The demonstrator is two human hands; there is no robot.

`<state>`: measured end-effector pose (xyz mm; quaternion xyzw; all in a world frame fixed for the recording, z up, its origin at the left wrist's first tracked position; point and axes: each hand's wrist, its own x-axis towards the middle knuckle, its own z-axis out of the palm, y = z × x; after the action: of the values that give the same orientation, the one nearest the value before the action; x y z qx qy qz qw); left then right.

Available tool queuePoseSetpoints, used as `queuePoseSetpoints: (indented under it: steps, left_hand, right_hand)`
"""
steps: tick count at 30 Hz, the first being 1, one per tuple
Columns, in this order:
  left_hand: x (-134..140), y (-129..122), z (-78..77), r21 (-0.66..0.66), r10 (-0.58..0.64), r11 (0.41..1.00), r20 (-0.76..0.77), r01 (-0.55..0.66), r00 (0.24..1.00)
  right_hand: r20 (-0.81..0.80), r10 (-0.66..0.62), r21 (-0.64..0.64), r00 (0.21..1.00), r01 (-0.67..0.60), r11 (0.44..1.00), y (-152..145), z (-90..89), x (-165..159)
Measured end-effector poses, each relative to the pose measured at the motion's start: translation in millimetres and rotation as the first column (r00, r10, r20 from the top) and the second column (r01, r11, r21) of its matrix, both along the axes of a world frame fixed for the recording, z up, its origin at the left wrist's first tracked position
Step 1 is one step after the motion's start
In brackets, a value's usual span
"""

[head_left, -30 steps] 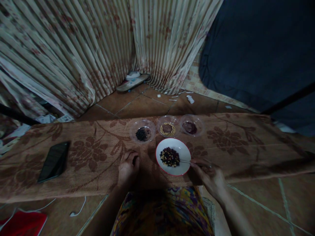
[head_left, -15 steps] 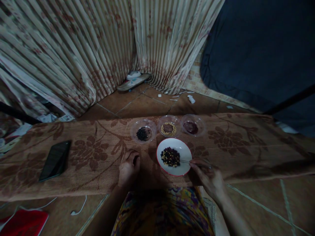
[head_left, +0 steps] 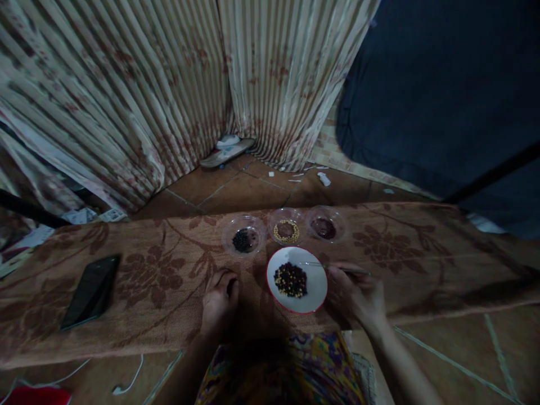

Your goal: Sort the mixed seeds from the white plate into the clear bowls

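Observation:
My right hand [head_left: 358, 292] is closed round slim metal tweezers [head_left: 311, 264], whose tips reach over the right side of a white bowl with a red rim [head_left: 315, 289]. Inside that bowl lies a heap of mixed dark and yellow beans [head_left: 290, 279]; nothing shows between the tips. My left hand [head_left: 220, 295] rests on the cloth left of the bowl, its fingers curled in a loose fist with no object visible. Behind the bowl stand three clear plastic bowls: one with black beans [head_left: 242, 240], one with yellow beans [head_left: 287, 231], one with dark red beans [head_left: 324, 228].
A brown flowered cloth [head_left: 160, 320] covers the narrow table. A dark phone [head_left: 90, 292] lies at its left. Beyond the table are striped curtains [head_left: 169, 84], a skateboard [head_left: 228, 153] and small white scraps on the tiled floor. A white earphone cord [head_left: 130, 379] lies below.
The tweezers' tips have moved from the heap's right edge up toward the bowl's upper right, off the beans. My left hand stays in place. The whole view has shifted slightly.

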<state>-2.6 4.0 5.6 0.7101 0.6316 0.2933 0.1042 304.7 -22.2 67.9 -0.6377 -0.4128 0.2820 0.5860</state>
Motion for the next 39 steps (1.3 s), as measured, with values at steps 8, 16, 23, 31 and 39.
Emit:
queuePoseSetpoints:
  steps: [8, 16, 23, 31, 39]
  left_hand:
    - [-2.3, 0.4, -4.7, 0.031, -0.008, 0.999, 0.0, 0.008, 1.0]
    - [0.2, -0.3, -2.0, 0.008, 0.001, 1.0, 0.008, -0.001, 1.0]
    - [0.1, 0.7, -2.9, 0.015, -0.004, 1.0, 0.002, 0.004, 1.0]
    - [-0.5, 0.2, -3.3, 0.032, -0.008, 0.999, -0.004, 0.008, 1.0]
    - [-0.7, -0.5, -2.7, 0.003, -0.012, 1.0, 0.007, 0.012, 1.0]
  right_hand:
    - [-0.004, -0.176, 0.218, 0.984, 0.173, 0.96, 51.6, 28.9, -12.9]
    - [0.103, 0.008, -0.028, 0.995, -0.006, 1.0, -11.2, 2.7, 4.4]
    - [0.22, 0.179, -0.183, 0.959, -0.139, 0.973, -42.7, -12.7, 10.6]
    - [0.259, 0.179, -0.17, 0.949, -0.138, 0.976, -39.5, -12.1, 5.7]
    - [0.276, 0.194, -0.164, 0.941, -0.153, 0.975, -40.2, -16.6, 6.8]
